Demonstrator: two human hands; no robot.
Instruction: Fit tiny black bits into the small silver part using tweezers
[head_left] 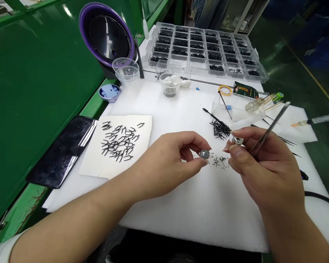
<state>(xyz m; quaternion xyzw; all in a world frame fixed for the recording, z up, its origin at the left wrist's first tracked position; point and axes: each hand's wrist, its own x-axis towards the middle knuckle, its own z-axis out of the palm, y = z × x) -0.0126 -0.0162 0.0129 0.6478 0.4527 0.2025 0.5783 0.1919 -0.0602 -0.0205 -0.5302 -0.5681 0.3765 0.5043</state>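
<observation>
A grey piece [204, 154], too small to make out, is pinched by the left hand [168, 157] over the bench [208, 215]. The right hand [268, 175] grasps a silvery bit [237, 140] and tweezers [274, 123], partly hiding both. Open room runs to the near edge [203, 242].

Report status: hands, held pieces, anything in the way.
Left hand pinching small grey piece. Right hand holding silvery piece, metal tool. Tiny dark bits scattered below, between hands.
</observation>
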